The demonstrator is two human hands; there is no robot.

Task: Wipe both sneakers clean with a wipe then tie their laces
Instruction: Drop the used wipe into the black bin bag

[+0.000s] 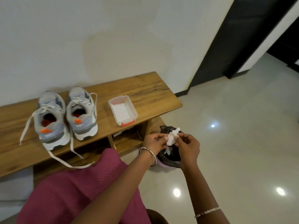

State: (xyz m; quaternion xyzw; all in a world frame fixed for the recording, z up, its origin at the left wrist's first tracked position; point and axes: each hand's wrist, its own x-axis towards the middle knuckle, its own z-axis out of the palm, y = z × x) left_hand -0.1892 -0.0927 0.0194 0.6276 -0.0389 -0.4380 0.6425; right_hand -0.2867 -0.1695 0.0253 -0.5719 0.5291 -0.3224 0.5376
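Wooden bench (145, 88) against white wall. Left sneaker (50, 120) and right sneaker (81, 113) on it side by side, heels toward camera, laces (46, 108) untied, one trailing off the front edge. Open box (123, 110) just right of them. Crumpled wipe (172, 137) pinched between curled fingertips of left hand (155, 142) and right hand (187, 146), held over black-lined bin (169, 157) on the floor, well apart from the sneakers.

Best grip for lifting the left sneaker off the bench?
Take the left sneaker by its heel collar, coming from the near side and above. The heel faces the person and the opening is upward, so a thumb can likely go inside with fingers behind the orange tab. Keep off the loose laces.
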